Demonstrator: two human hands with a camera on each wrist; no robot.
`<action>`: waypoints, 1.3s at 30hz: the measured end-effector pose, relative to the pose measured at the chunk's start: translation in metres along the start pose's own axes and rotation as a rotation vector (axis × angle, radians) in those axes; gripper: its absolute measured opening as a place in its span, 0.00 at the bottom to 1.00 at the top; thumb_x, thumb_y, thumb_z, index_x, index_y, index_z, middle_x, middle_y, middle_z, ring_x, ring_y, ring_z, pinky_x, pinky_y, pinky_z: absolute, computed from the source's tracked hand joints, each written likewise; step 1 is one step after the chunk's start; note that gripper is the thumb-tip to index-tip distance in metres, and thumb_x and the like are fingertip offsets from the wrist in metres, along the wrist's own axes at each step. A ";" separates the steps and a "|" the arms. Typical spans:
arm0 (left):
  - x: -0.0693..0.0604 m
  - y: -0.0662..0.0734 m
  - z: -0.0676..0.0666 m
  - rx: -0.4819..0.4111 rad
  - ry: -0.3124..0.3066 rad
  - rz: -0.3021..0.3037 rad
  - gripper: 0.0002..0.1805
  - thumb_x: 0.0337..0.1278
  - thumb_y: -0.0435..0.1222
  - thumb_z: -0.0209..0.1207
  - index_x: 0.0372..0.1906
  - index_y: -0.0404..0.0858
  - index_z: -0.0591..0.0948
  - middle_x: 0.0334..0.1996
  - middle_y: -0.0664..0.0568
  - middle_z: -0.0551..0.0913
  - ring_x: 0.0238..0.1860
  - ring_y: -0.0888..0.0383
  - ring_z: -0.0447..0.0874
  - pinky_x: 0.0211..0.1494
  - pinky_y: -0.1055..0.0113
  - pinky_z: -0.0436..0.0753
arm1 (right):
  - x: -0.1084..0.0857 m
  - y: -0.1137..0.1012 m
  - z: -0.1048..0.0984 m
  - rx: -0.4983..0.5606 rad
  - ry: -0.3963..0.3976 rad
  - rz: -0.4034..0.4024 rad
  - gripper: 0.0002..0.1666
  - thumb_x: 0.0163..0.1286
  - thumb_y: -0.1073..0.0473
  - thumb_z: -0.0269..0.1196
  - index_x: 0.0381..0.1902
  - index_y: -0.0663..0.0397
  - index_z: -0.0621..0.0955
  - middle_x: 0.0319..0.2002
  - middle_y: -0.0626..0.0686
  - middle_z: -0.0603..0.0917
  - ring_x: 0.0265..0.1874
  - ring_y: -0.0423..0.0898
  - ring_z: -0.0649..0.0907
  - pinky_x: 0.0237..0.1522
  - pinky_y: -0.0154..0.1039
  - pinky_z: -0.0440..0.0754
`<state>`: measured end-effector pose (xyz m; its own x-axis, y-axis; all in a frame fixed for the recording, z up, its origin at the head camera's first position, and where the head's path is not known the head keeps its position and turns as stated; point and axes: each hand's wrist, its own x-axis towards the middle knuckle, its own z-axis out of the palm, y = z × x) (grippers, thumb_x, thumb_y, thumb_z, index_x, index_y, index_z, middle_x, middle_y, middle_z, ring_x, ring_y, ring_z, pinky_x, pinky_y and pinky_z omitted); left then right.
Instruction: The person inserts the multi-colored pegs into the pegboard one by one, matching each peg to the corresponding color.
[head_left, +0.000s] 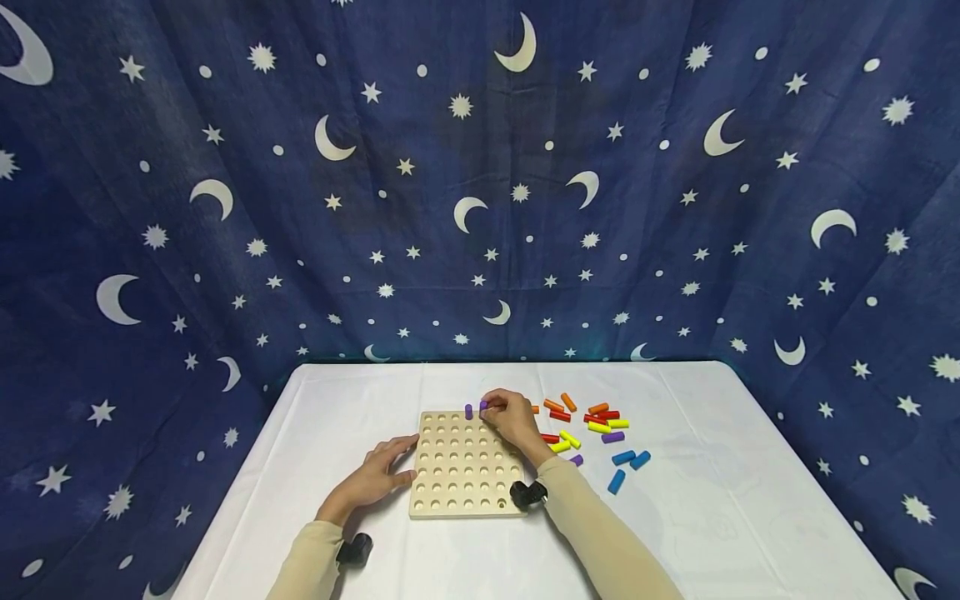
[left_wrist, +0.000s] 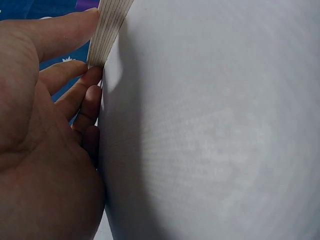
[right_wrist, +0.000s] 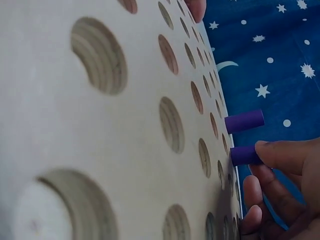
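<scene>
Nearest to the left wrist camera, the left hand [left_wrist: 47,130] rests its relaxed fingers against the edge of the board [head_left: 460,479]. At the far row, the right hand [head_left: 513,418] pinches a purple peg [head_left: 483,405]; if it is fully seated, I cannot tell. Just beside, a second peg [head_left: 468,411] stands upright. Most holes look unfilled, and loose pegs [head_left: 624,457] lie right of the board on the surface [head_left: 750,517], so the work seems early.

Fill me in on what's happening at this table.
A person's right hand pinches a purple peg at the far row of a wooden pegboard, beside a second purple peg already standing upright there. The left hand touches the board's left edge. Loose orange, red, yellow, purple and blue pegs lie on the white table, right of the board.
</scene>
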<state>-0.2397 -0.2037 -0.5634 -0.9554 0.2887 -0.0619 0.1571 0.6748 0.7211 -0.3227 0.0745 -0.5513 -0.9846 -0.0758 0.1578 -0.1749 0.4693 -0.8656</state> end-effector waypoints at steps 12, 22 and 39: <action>0.000 -0.001 0.002 0.003 -0.005 -0.011 0.36 0.57 0.45 0.65 0.71 0.46 0.69 0.71 0.47 0.70 0.72 0.43 0.62 0.74 0.37 0.57 | -0.003 0.000 -0.005 -0.045 -0.046 0.002 0.13 0.57 0.66 0.71 0.41 0.55 0.87 0.32 0.51 0.88 0.28 0.38 0.81 0.33 0.33 0.80; -0.002 -0.001 0.002 0.023 -0.004 -0.016 0.36 0.57 0.46 0.65 0.71 0.46 0.69 0.71 0.46 0.70 0.72 0.41 0.61 0.73 0.36 0.58 | -0.010 -0.009 -0.020 -0.024 -0.027 -0.052 0.12 0.60 0.64 0.70 0.43 0.55 0.86 0.36 0.52 0.89 0.34 0.41 0.84 0.40 0.38 0.83; -0.001 0.001 0.000 0.019 0.005 -0.037 0.36 0.56 0.45 0.66 0.71 0.47 0.69 0.70 0.47 0.70 0.72 0.42 0.62 0.73 0.36 0.59 | -0.031 -0.038 -0.055 -0.034 0.062 -0.127 0.08 0.60 0.63 0.70 0.38 0.51 0.87 0.36 0.49 0.89 0.38 0.44 0.86 0.39 0.33 0.80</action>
<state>-0.2382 -0.2028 -0.5627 -0.9618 0.2601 -0.0850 0.1264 0.6977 0.7051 -0.2854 0.1079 -0.4971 -0.9520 -0.0819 0.2949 -0.2962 0.4887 -0.8206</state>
